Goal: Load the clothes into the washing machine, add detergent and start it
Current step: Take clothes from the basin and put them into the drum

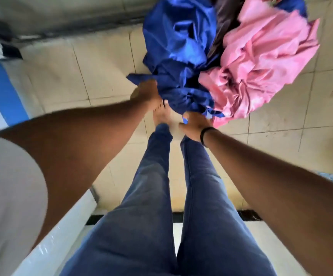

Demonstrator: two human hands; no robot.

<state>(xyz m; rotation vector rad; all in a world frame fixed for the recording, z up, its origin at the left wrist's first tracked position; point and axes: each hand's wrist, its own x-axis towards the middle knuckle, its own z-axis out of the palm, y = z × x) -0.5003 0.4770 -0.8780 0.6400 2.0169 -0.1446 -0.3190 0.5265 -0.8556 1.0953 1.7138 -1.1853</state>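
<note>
A heap of clothes lies on the tiled floor ahead of my feet: a shiny blue garment (178,48), a pink garment (261,64) and a dark brown one (224,18) between them. My left hand (145,92) reaches down to the blue garment's left edge and touches it; the view is blurred, so its fingers are unclear. My right hand (196,125) grips the lower edge of the blue cloth, with fabric showing between thumb and fingers. A black band sits on my right wrist.
Beige floor tiles (102,80) surround the heap. A white appliance edge (62,232) runs along the lower left, and a blue and white surface (0,92) sits at the far left. My bare foot (162,114) and jeans-clad legs stand just behind the pile.
</note>
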